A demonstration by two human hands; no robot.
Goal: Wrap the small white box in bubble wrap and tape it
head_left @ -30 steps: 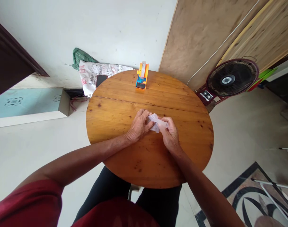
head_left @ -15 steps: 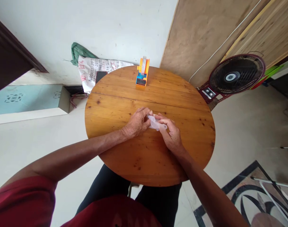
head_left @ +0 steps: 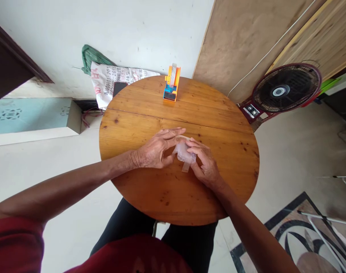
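Note:
A small bundle in whitish see-through plastic (head_left: 184,152) is between my hands over the round wooden table (head_left: 150,189). A strip of clear tape (head_left: 185,167) sticks out from its near side. My right hand (head_left: 203,159) grips the bundle's right side, fingers on top and thumb at the near edge. My left hand (head_left: 161,148) is at its left side with fingers stretched out and thumb apart; the fingertips reach over the far edge. What lies inside the plastic cannot be made out.
An orange and blue tape dispenser (head_left: 171,83) stands at the table's far edge. Behind the table, a printed white sack (head_left: 104,79) leans on the wall. A dark red fan (head_left: 283,89) stands right of the table, and a pale blue box (head_left: 33,115) lies to the left.
My left hand has loosened from a pinch, its fingers now straight. The bundle shows more of its surface, and the tape strip at its near side has come into view.

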